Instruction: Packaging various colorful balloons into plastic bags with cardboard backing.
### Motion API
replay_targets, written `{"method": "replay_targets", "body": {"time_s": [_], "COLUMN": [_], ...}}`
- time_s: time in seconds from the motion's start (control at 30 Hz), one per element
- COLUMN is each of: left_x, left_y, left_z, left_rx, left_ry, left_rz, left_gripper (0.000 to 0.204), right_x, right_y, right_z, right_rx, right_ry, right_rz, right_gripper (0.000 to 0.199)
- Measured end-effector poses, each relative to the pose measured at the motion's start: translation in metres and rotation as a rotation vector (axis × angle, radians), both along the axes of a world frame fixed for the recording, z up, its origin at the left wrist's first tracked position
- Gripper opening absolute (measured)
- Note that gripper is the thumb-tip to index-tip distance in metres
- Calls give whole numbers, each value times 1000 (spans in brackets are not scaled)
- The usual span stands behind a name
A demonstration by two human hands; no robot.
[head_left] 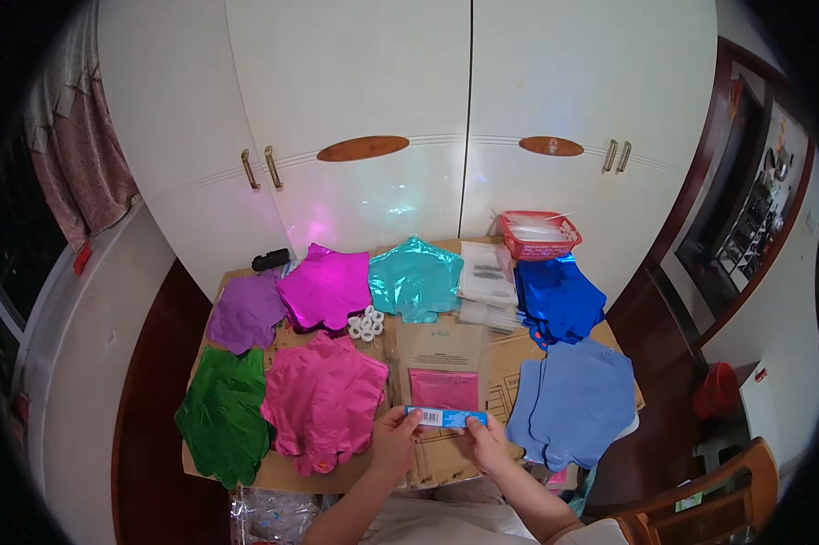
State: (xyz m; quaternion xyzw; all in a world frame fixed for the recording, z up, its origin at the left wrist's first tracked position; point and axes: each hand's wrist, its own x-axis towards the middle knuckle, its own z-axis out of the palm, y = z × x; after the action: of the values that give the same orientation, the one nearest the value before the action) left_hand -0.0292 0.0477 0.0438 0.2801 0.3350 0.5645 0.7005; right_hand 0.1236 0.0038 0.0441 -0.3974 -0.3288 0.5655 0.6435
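Blue card strip (pixel 446 417), narrow and flat with a white label patch at one end, is held level between both hands, just in front of the brown paper bag (pixel 441 363). The left hand (pixel 394 440) pinches the left end of the strip with thumb and fingers closed on it, and the right hand (pixel 486 442) pinches the right end in the same way.

The brown paper bag lies flat on a sheet of cardboard (pixel 291 472) and has a clear window; through this window something pink (pixel 444 389) shows inside, but I cannot tell what it is. To the left of the bag lies a pile of pink foil balloons (pixel 323 400), and further left a pile of green foil balloons (pixel 223 413). To the right of the bag lies a pile of light blue balloons (pixel 580 400).

Behind the bag is a teal foil balloon pile (pixel 416 277), with a magenta pile (pixel 326 286) and a purple pile (pixel 246 311) to its left. Small white rings (pixel 366 323) lie just behind the left corner of the bag. Clear plastic packets (pixel 486 277) are behind the bag to the right, next to a dark blue foil pile (pixel 559 300). A red plastic basket (pixel 540 234) stands far behind the bag on the right; it contains white and clear items, too small to tell. White cupboard doors (pixel 373 91) rise behind all this.
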Motion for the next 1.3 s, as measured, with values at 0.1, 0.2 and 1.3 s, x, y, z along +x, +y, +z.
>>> {"method": "replay_targets", "body": {"time_s": [0.1,0.2,1.3], "left_x": [1,2,8], "left_y": [-1,-3,-10], "left_z": [-2,5,35], "left_rx": [16,17,57], "left_ry": [18,63,9], "left_rz": [49,88,-45], "left_gripper": [8,9,26], "right_x": [-7,-6,13], "right_y": [4,7,12], "right_z": [9,13,0], "right_rx": [81,116,133], "right_ry": [44,99,-2], "right_rz": [-69,-36,123], "right_gripper": [11,17,24]}}
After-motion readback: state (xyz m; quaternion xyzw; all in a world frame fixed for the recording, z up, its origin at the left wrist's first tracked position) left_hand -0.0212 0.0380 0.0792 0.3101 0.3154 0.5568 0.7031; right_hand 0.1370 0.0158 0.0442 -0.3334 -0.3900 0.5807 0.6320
